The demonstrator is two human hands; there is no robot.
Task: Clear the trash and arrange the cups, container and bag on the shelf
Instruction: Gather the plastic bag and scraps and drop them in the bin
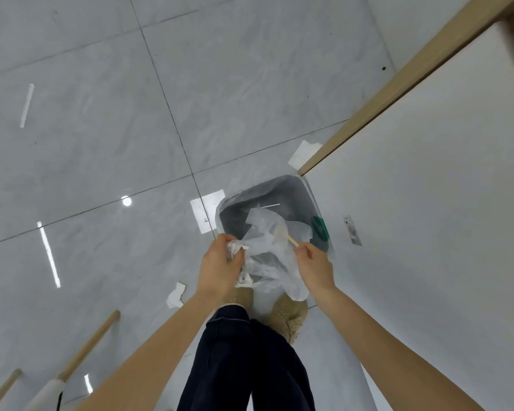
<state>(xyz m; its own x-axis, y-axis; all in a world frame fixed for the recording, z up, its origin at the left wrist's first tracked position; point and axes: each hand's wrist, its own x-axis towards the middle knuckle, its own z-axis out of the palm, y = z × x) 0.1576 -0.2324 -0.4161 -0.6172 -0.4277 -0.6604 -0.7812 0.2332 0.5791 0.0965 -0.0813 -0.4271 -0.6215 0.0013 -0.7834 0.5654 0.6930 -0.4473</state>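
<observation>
A grey trash bin [307, 192] lined with a clear bag stands on the floor by the corner of a white shelf unit. My left hand [220, 264] grips the bunched handles of a thin white plastic bag [272, 256] held over the bin's near edge. My right hand [315, 265] pinches the bag's other side together with a wooden stick [290, 237]. Crumpled white paper [298, 229] and a green item [321, 228] lie inside the bin.
Paper scraps lie on the grey tiled floor: one left of the bin [205, 210], one behind it [303, 154], one near my left foot [175, 295]. The white panel [428, 232] with a wooden edge fills the right. Wooden legs [89, 342] stand at lower left.
</observation>
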